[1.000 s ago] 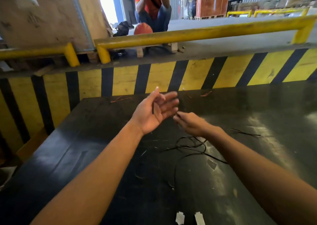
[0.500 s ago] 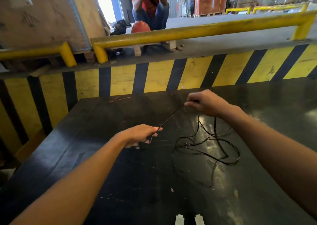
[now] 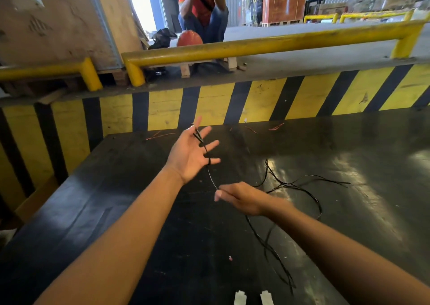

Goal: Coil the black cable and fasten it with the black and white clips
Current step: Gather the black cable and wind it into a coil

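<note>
My left hand [image 3: 189,157] is raised over the black table [image 3: 111,195], palm up with fingers spread. The thin black cable [image 3: 300,186] is threaded across those fingers, its plug end near the fingertips. From there it runs down to my right hand [image 3: 242,199], which pinches it between thumb and fingers. The remaining cable lies in loose tangled loops on the table, to the right of and below my right hand. Two white clips [image 3: 240,298] lie side by side at the near edge. I see no black clip.
A yellow and black striped barrier [image 3: 256,100] rises behind the table, with a yellow rail [image 3: 256,45] above it. Beyond it a person in a red shirt [image 3: 202,4] crouches by an orange helmet [image 3: 189,38]. Thin red wire scraps [image 3: 160,136] lie near the table's far edge.
My left hand rose and opened palm up, with the cable now threaded across its fingers. My right hand came down and toward me from the far side, still pinching the cable.
</note>
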A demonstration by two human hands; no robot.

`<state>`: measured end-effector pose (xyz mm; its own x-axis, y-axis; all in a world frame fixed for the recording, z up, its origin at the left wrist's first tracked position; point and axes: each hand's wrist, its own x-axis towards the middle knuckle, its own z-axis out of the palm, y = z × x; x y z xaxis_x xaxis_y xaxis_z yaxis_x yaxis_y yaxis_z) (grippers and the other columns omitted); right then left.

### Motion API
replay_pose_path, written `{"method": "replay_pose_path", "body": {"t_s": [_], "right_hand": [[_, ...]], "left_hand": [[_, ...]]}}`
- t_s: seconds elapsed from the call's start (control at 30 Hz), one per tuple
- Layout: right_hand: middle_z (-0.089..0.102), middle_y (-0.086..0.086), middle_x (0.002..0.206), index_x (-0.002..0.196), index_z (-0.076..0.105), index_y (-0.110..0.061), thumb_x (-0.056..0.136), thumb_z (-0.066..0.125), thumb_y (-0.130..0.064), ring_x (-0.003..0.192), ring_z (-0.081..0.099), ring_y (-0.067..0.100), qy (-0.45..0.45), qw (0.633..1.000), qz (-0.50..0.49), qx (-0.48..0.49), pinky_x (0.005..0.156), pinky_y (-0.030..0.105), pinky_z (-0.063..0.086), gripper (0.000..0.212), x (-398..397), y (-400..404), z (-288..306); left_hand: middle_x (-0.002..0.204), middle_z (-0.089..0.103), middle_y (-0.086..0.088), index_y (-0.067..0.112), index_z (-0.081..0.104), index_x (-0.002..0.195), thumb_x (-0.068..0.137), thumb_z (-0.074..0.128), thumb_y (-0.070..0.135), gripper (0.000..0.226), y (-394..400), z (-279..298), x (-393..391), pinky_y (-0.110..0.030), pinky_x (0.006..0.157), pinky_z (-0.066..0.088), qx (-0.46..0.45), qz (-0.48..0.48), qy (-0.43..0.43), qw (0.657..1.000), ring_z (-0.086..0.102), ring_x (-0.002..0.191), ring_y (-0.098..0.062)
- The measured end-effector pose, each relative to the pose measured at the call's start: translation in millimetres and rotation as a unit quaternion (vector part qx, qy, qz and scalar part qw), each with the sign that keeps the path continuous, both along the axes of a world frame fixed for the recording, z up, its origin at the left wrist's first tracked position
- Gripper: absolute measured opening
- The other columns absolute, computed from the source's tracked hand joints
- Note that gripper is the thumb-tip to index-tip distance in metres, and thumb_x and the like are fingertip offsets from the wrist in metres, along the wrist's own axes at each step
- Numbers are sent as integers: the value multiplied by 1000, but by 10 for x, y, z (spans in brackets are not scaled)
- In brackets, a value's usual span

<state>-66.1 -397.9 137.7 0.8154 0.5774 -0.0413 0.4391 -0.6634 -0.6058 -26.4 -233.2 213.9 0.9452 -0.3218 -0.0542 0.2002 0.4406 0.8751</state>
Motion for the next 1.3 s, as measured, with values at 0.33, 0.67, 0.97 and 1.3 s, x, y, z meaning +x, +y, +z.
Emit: {"method": "replay_pose_path", "body": {"t_s": [0.33, 0.67, 0.97, 1.3], "right_hand": [[60, -12, 71, 84, 65, -24, 86, 60, -37, 67, 57, 2, -153, 980, -109, -66, 64, 21, 45, 14, 350, -902, 918], [70, 12, 95, 93, 65, -17, 95, 41, -37, 90, 64, 29, -59, 979, -194, 11, 81, 39, 51, 32, 339, -500, -76], [48, -6, 65, 75, 47, -21, 98, 35, -40, 63, 50, 15, -13, 992, 7, -124, 68, 34, 43, 31, -119, -520, -25], [61, -5, 71, 82, 68, -18, 80, 68, -37, 68, 57, 10, -199, 969, -147, 16, 58, 21, 41, 19, 393, -926, 1049]], "left_hand": [[139, 45, -3, 41, 44, 132, 96, 32, 51, 39, 119, -293, -57, -46, 84, 45, 495, -237, 21, 835, 52, 114, -27], [141, 50, -8, 43, 34, 141, 95, 30, 49, 47, -186, -41, -188, -59, 83, 54, 63, -310, 28, 948, 64, 108, -37], [161, 14, -3, 38, 24, 147, 99, 29, 43, 48, 1, -71, 132, -69, 105, 21, 109, 23, -23, 993, 16, 144, -41], [151, 35, -4, 44, 39, 138, 98, 28, 47, 41, -241, -247, -93, -60, 102, 35, 351, -368, 55, 859, 35, 137, -36]]}}
